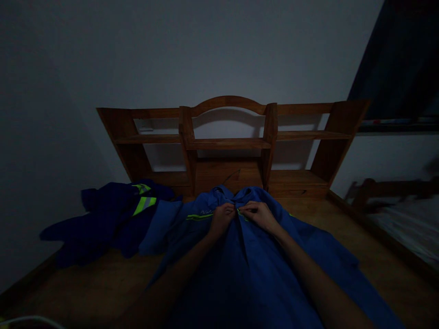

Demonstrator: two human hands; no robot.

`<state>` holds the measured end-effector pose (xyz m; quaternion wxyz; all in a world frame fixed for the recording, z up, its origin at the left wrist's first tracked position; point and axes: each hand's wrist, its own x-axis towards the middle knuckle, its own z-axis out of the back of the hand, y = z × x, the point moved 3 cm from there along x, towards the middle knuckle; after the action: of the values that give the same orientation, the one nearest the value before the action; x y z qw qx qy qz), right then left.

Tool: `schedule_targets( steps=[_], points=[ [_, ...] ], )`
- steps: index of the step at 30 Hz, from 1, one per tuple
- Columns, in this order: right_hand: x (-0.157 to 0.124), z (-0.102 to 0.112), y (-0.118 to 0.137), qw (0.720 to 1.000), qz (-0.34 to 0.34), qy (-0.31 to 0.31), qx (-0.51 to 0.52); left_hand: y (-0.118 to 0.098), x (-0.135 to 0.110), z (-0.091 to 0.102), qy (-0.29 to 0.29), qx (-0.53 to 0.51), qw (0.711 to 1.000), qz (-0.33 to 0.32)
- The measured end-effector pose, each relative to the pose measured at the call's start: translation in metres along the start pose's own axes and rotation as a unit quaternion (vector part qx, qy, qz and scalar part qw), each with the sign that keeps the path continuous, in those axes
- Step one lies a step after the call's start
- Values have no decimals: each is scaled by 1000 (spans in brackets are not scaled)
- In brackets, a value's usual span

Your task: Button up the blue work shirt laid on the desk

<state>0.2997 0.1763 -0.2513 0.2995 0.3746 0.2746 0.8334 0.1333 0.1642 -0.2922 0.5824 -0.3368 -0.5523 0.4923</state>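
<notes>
A blue work jacket (pixel 247 265) with a thin yellow-green stripe lies spread on a wooden surface (pixel 103 283), collar toward the far side. My left hand (pixel 222 217) and my right hand (pixel 261 214) meet at the chest just below the collar. Both have fingers closed, pinching the two front edges of the jacket together. The light is dim and what sits between the fingertips is too small to make out.
A darker blue garment (pixel 109 219) with grey and yellow reflective bands lies crumpled at the left. A wooden shelf unit (pixel 228 144) stands against the wall behind the jacket. A bed with a wooden rail (pixel 387 189) is at the right.
</notes>
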Motion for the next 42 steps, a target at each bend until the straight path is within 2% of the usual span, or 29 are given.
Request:
schedule_targets(
  steps=[6,10,13,16,20,24,34,42],
  points=[
    [0,4,-1,998,-3,-21,-57,-12,-8,-1,-1,32,999,-41],
    [2,4,-1,998,-4,-36,-53,-14,-11,-4,-10,17,999,-35],
    [3,3,-3,998,-6,-45,-51,-9,-12,-7,-32,-67,996,49],
    [4,0,-5,998,-7,-35,-49,-4,-16,-10,-36,-148,979,132],
    [3,-1,-6,999,-25,-14,-47,-5,-19,-12,-30,-177,969,170],
    [2,-2,-3,999,-34,10,-40,-1,-17,-12,-58,-172,962,206],
    [1,-4,-1,998,-20,20,-53,5,-15,-11,-65,-164,962,209],
    [1,-5,-3,998,-37,29,-35,7,-15,-9,-64,-167,962,205]
  ],
)
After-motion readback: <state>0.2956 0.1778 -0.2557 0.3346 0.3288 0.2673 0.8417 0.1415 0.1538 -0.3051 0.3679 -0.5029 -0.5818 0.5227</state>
